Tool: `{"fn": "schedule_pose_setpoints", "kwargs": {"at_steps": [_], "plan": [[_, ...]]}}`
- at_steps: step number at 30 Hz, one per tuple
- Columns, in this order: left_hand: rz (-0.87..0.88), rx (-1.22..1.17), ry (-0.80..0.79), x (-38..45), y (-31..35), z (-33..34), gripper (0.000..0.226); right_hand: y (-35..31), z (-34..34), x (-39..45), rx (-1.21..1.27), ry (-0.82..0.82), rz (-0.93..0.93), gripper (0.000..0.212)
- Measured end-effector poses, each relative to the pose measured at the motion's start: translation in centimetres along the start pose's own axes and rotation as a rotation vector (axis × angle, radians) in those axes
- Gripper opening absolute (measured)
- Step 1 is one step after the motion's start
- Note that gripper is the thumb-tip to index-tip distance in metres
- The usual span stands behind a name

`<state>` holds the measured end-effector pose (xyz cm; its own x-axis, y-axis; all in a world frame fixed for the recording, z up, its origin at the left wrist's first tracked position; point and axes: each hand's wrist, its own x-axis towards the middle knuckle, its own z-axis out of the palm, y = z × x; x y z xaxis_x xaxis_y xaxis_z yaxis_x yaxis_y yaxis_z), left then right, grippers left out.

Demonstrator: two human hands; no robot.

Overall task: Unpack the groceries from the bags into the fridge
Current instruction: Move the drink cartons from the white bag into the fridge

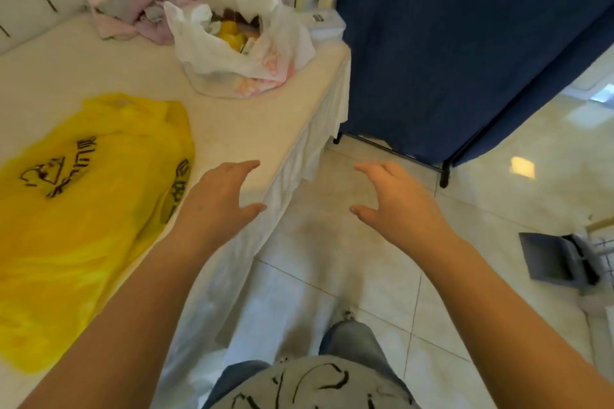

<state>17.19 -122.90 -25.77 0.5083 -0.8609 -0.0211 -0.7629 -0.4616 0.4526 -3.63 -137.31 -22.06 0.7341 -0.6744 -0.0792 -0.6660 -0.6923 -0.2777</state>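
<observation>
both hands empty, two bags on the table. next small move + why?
Probably reach both hands forward to the white bag at the table's far end. The left hand and right hand hang open, holding nothing, and that bag gapes open with groceries showing inside. The yellow bag nearer by lies flat and looks emptied, though its inside is not visible.

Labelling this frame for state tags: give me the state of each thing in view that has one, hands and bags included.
left hand: open, holds nothing, over the table edge
right hand: open, holds nothing, over the floor
white bag: mouth open, groceries inside, standing on the table
yellow bag: lying flat, looks emptied
pink cloths: crumpled beside the white bag
blue curtain: hanging down to the floor
dustpan: lying on the floor
</observation>
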Motion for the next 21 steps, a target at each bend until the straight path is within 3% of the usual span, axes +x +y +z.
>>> {"fn": "schedule_pose_setpoints", "kwargs": {"at_steps": [13,16,21], "plan": [[-0.346,0.073,0.134,23.4,1.2,-0.3,0.068,7.8,-2.9,31.4,0.058,-0.191,-0.270,0.065],[-0.437,0.022,0.284,26.7,0.8,-1.6,0.063,7.8,-3.9,38.2,0.061,-0.204,-0.379,0.064],[-0.576,0.025,0.369,29.2,-1.9,-2.4,0.060,5.1,-3.6,46.6,0.079,-0.252,-0.488,0.064]]}}
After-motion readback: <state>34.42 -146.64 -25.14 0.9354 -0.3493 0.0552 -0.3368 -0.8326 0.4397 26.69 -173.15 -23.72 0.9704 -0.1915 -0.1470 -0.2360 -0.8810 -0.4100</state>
